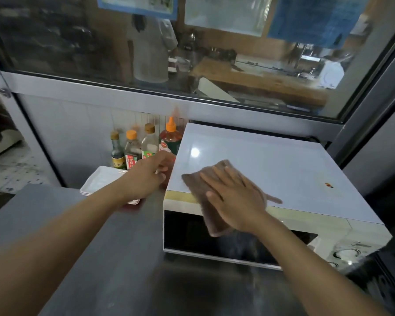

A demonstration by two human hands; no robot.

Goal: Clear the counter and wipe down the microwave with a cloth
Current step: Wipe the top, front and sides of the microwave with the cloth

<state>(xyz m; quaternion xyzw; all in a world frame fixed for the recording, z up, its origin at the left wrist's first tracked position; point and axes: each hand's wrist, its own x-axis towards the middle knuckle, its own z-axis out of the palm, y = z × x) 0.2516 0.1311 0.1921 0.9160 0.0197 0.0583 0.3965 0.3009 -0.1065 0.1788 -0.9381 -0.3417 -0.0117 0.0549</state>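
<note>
Forearms nearest camera. Right hand spread flat, pressing brown cloth on microwave top, front-left corner, 3 o'clock. Left hand at 11 o'clock beside microwave, fingers loosely curled; grip unclear. Wiping underway; door untouched. Bottles, white trays remain on counter.

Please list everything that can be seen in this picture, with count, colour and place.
microwave: one, white, on the counter at right.
cloth: one, brown, on the microwave top, hanging over its front edge.
bottles: four, orange or brown caps, by the wall left of the microwave.
trays: a small stack, white, in front of the bottles.
counter: one, grey metal.
window: one, above the counter.
left hand: over the trays, fingers curled; what it holds is unclear.
right hand: flat, presses the cloth.
</note>
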